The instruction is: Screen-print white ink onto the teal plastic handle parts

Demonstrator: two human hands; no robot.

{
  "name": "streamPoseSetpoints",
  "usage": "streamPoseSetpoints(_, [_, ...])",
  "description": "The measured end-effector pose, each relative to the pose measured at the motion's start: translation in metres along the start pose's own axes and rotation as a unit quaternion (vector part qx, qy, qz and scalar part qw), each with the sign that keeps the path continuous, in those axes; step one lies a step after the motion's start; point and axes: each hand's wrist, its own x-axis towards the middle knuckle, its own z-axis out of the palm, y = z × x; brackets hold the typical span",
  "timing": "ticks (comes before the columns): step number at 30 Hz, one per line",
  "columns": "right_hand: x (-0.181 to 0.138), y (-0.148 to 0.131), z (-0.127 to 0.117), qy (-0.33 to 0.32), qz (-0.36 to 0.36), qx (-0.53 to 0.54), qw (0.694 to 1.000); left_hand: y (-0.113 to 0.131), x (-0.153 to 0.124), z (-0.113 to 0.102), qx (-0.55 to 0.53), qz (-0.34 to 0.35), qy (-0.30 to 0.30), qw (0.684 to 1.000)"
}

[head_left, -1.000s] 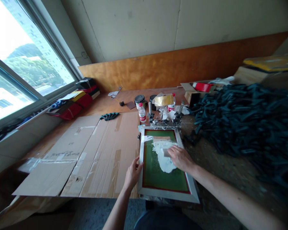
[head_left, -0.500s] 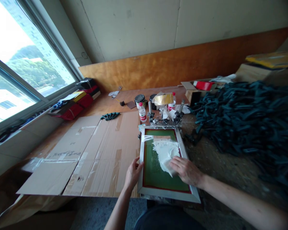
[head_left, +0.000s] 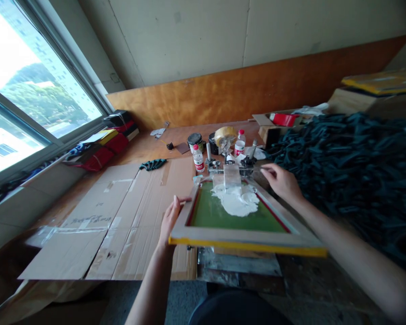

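Observation:
A screen-printing frame [head_left: 253,239] with green mesh is tilted, its near edge raised and its far end at metal hinge clamps [head_left: 216,170]. White ink [head_left: 240,205] lies in a thick patch on the mesh. A pale squeegee [head_left: 232,176] rests at the far end of that patch, with no hand on it. My left hand [head_left: 171,219] is closed around the frame's left side. Just beyond the right side of the frame, my right hand [head_left: 286,183] is in the air, fingers loosely bent and apart, with nothing visible in them. Below the raised frame shows a flat printing base [head_left: 237,264].
Flattened cardboard [head_left: 128,225] covers the table's left part, with a small dark green bundle [head_left: 153,164] on it. Behind the frame stand a bottle [head_left: 198,159], another bottle [head_left: 240,143], a tin [head_left: 195,141] and a tape roll [head_left: 225,135]. A heap of dark pieces [head_left: 352,171] fills the right.
The near edge of the frame has risen, my left hand going up with it. My right hand has left the squeegee on the mesh and moved away to the far right.

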Motion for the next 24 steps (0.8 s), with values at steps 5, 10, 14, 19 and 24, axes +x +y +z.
streamPoseSetpoints(5, [-0.077,0.022,0.054,-0.13,-0.034,-0.01,0.991,0.062,0.043,0.031,-0.045,0.106,-0.004,0.993])
streamPoseSetpoints(10, [-0.125,-0.02,0.087,-0.156,-0.071,-0.092,0.981,0.032,0.023,0.051,-0.076,0.065,0.055,0.993])
streamPoseSetpoints(14, [-0.151,-0.073,0.082,-0.082,-0.043,-0.008,0.996,-0.065,-0.043,0.072,-0.015,-0.282,-0.15,0.948])
streamPoseSetpoints(19, [-0.154,-0.058,0.07,-0.118,-0.226,0.073,0.964,-0.133,-0.056,0.056,0.1,-0.268,-0.029,0.958])
streamPoseSetpoints(24, [-0.076,0.113,0.018,-0.04,0.131,-0.019,0.99,-0.125,0.001,-0.025,0.501,-0.154,0.025,0.852])
